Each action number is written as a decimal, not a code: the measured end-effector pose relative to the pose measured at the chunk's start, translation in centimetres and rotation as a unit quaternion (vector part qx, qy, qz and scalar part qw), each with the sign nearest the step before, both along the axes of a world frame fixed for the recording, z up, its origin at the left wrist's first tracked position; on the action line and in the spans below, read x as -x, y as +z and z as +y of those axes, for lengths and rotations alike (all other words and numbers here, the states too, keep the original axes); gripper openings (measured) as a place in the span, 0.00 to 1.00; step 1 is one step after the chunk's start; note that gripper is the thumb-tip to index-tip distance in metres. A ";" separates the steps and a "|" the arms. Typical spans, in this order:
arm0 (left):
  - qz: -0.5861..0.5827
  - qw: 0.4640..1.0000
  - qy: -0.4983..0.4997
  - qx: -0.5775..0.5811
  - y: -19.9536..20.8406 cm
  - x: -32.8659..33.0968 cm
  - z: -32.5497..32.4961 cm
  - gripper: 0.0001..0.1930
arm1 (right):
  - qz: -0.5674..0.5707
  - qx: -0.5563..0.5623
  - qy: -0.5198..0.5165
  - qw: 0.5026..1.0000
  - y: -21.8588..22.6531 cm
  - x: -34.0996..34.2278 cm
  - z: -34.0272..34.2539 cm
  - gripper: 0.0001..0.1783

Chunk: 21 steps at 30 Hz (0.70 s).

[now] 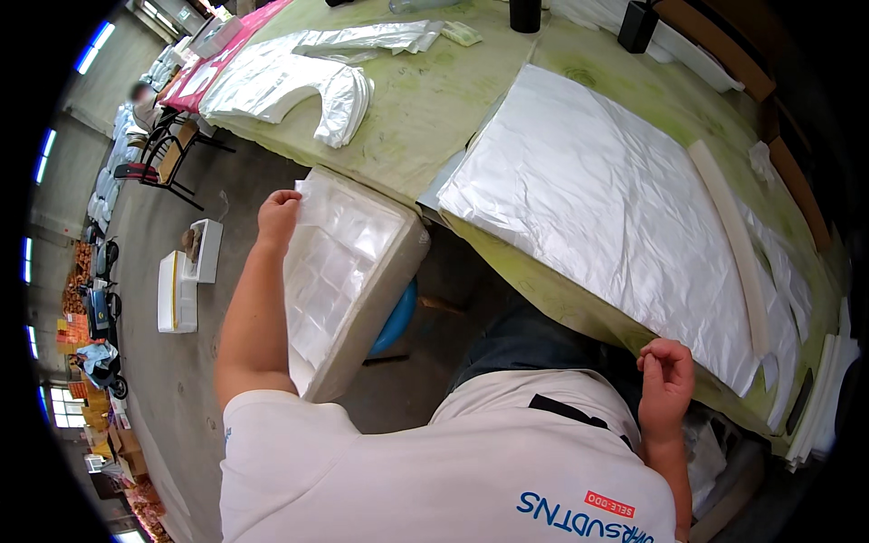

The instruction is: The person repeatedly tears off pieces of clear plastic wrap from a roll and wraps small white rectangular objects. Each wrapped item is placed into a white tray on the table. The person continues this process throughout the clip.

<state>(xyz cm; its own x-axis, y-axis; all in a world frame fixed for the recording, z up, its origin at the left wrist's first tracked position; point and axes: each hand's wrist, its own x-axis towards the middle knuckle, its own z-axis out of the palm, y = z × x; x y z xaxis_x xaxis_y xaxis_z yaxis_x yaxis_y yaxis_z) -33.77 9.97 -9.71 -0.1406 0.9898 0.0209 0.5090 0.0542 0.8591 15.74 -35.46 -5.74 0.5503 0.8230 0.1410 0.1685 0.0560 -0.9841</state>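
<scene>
In the head view, left of centre, pinching with the thumb and fingers of the left hand point(279, 217) at the upper left corner of the clear plastic film point(348, 237), spread in the top of a pale, foam-like box point(373, 312). Judging by the thinness, likely very light, soft and limp, perhaps slippery, easy to crease or tear, and maybe clinging to layers below. Better to take hold at a corner or free edge, with a gentle pinch, than to grab in the middle. In look, nearly colourless and see-through, with whitish patches, bright reflections and many wrinkles, seemingly in overlapping rectangular pieces. At lower right of the frame, curling the right hand point(667, 385), thumb against fingertips, near the front edge of the silvery-white sheets point(597, 217); cannot tell about anything thin held inside. To see around there: a green-stained table point(412, 118) under the sheets, and a long pale strip point(731, 244) lying across their right side.
</scene>
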 end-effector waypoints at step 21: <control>0.143 0.983 -0.112 -0.007 -7.0 -3.7 -1.1 0.22 | -0.017 0.020 -0.006 1.000 0.8 -0.2 0.6 0.09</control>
<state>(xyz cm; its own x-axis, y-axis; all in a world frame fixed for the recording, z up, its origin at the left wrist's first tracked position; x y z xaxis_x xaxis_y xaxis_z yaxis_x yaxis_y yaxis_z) -30.07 8.83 -16.69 0.0952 0.9946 0.0408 0.7277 -0.0975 0.6789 15.94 -34.86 -4.92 0.5564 0.8211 0.1271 0.2016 0.0150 -0.9794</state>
